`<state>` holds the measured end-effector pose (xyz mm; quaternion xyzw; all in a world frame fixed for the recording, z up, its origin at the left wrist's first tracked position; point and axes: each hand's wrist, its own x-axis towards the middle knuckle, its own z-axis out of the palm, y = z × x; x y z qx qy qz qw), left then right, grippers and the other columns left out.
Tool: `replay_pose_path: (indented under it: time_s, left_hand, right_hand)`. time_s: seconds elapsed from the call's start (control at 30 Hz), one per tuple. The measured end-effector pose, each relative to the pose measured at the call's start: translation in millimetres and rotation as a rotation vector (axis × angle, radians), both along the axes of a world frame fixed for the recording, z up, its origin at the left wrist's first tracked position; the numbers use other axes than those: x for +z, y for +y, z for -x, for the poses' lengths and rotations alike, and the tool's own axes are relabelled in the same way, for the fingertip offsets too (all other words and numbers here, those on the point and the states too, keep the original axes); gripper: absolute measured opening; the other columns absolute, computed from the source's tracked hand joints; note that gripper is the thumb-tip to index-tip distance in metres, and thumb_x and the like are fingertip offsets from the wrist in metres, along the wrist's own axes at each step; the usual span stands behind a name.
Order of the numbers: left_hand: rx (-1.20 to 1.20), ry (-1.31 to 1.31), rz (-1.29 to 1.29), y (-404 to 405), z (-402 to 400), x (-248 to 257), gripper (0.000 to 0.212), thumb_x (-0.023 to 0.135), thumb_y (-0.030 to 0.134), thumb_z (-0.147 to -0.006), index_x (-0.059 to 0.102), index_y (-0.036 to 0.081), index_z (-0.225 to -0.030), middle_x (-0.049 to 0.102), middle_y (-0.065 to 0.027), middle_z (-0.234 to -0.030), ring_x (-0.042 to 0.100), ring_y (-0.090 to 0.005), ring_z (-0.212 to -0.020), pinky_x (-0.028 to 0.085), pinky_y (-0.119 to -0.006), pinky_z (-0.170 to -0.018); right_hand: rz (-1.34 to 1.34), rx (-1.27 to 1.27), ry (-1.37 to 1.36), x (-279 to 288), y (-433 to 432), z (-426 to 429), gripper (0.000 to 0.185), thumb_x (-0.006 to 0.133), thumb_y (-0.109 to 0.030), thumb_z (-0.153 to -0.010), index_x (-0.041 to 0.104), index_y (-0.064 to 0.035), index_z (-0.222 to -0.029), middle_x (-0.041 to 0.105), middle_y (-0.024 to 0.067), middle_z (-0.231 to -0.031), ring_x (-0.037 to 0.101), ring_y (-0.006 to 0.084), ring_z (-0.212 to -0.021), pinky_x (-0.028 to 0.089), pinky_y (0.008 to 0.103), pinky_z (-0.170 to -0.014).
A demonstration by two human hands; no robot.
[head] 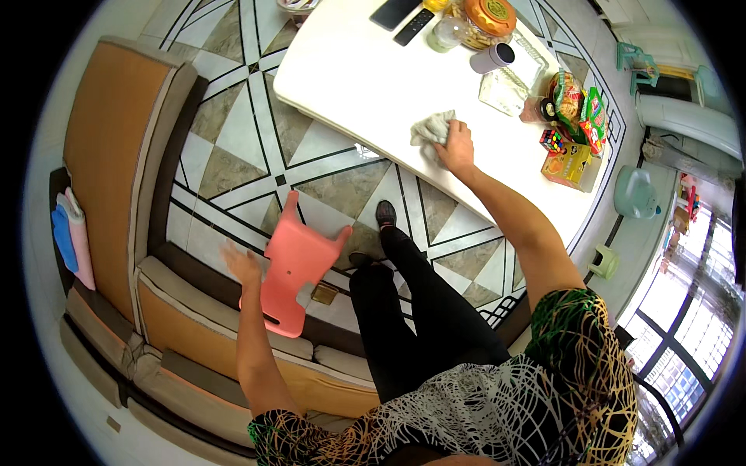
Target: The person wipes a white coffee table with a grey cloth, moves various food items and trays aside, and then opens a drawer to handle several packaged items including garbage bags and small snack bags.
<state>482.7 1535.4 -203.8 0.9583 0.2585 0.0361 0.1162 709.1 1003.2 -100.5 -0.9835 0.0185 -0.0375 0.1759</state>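
My right hand grips a crumpled pale grey cloth, which lies against the white tabletop near its long edge. Blurred by motion, my left hand hangs in the air with fingers apart and nothing in it. It is closest to a pink plastic child's chair that stands, or lies, on the tiled floor beside my legs; which of the two I cannot tell.
Beyond the cloth are a lavender bottle, a clear plastic tray, a black remote and an orange-lidded jar. Snack bags, a puzzle cube and a yellow box crowd the right end. A sofa borders the left.
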Motion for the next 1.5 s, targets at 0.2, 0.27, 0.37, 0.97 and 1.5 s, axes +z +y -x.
replay_pose_path:
  time_s: [0.2,0.27,0.37,0.97,1.5]
  left_hand:
    - [-0.458,-0.328,0.11,-153.1,-284.0,65.9,0.059,0.056,0.021,-0.09,0.032,0.0,-0.14,0.023,-0.0271,-0.146,0.022,-0.0422,-0.135,0.022,-0.047,-0.109]
    - [-0.524,-0.374,0.11,-210.7,-369.3,80.1,0.057,0.052,0.026,-0.093,0.031,0.0,-0.14,0.022,-0.027,-0.146,0.02,-0.0424,-0.136,0.022,-0.047,-0.109]
    - [-0.603,-0.424,-0.011,-273.1,-461.9,83.2,0.06,0.051,0.031,-0.093,0.03,0.004,-0.142,0.021,-0.0246,-0.148,0.017,-0.0411,-0.137,0.02,-0.05,-0.109]
    - [-0.665,-0.317,-0.196,-359.8,-586.2,78.3,0.06,0.04,0.035,-0.094,0.024,0.011,-0.146,0.015,-0.0173,-0.152,0.011,-0.0378,-0.14,0.009,-0.058,-0.108]
    - [-0.752,-0.29,-0.162,-308.5,-578.7,53.4,0.06,0.041,0.032,-0.094,0.024,0.007,-0.145,0.012,-0.0225,-0.152,0.009,-0.0414,-0.139,0.007,-0.062,-0.107]
  right_hand:
    - [0.178,-0.056,0.146,-35.0,-12.5,-86.6,0.087,0.055,-0.062,-0.079,0.031,-0.0036,-0.139,0.024,0.0228,-0.145,0.023,0.0372,-0.133,0.025,0.0529,-0.103]
    - [0.172,-0.012,-0.016,-53.2,-33.0,-105.0,0.082,0.055,-0.059,-0.08,0.034,-0.0036,-0.137,0.023,0.0232,-0.145,0.022,0.0368,-0.133,0.021,0.0533,-0.104]
    - [0.171,0.098,-0.081,-69.2,-59.6,-130.1,0.075,0.059,-0.051,-0.079,0.038,-0.0048,-0.135,0.032,0.0227,-0.14,0.026,0.0369,-0.131,0.022,0.0535,-0.103]
    - [0.006,0.192,-0.092,-53.7,-124.5,-215.9,0.07,0.068,-0.046,-0.072,0.047,-0.011,-0.129,0.036,0.0178,-0.139,0.031,0.0333,-0.129,0.026,0.0516,-0.102]
    - [0.108,0.114,-0.153,-74.4,-75.8,-204.5,0.072,0.066,-0.048,-0.072,0.045,-0.0118,-0.13,0.041,0.016,-0.134,0.036,0.0316,-0.125,0.03,0.049,-0.1]
